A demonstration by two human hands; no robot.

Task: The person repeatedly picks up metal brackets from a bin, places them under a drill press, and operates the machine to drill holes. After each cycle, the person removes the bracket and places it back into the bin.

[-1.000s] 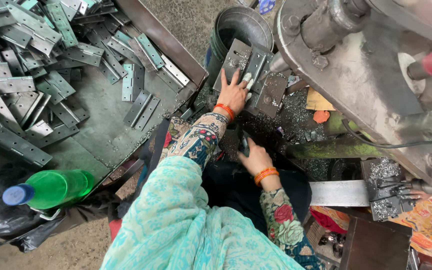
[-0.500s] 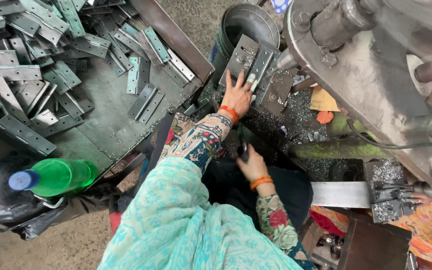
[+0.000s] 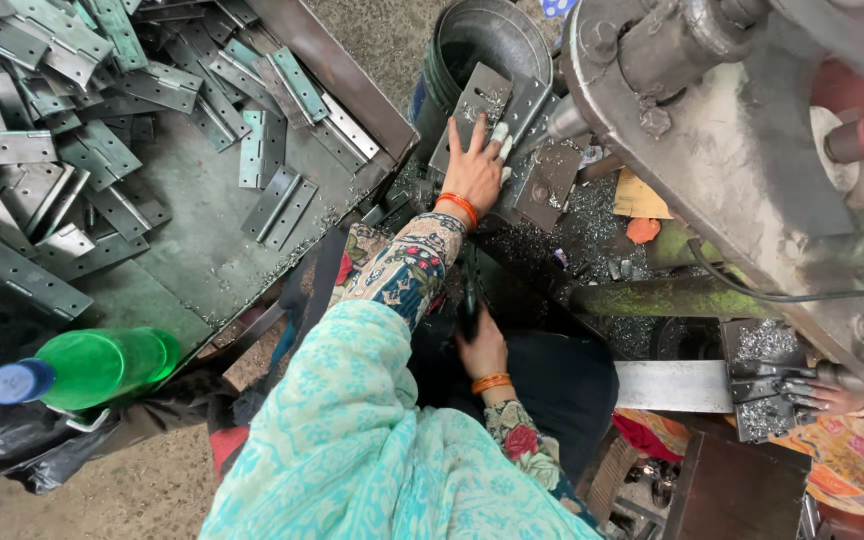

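Left hand (image 3: 474,172) stretched out toward 12 o'clock, fingers spread flat, pressing down on a grey metal hinge plate (image 3: 482,105). Fingertips wrapped in pale tape. Orange bangle on that wrist. Hinge plate lying tilted against the rim of a round metal bucket (image 3: 512,35), at 12 o'clock from the hand. Second hinge plate (image 3: 549,185) with a round hole just beside the hand at 3 o'clock, resting under the nose of a big grey machine (image 3: 742,150). Shiny metal shavings (image 3: 592,225) scattered all around under the machine.

Right hand (image 3: 482,350) lower down, at 6 o'clock from the left hand, curled tight around a dark handle (image 3: 468,300) that points up toward 12 o'clock. Orange bangle on this wrist too. Flowery sleeves on both arms, light green scarf over the shoulder.

Big flat tray desk (image 3: 202,270) at 9 o'clock from the left hand, with a heap of grey hinges (image 3: 62,120) piled at its far side, some open, some folded. Green plastic bottle (image 3: 92,368) with a blue cap lying on its side at 8 o'clock, on a black bag.

Another person's hand (image 3: 837,400) at 4 o'clock, far from the rest, touching a small block covered in shavings at the end of a flat steel bar (image 3: 672,385).
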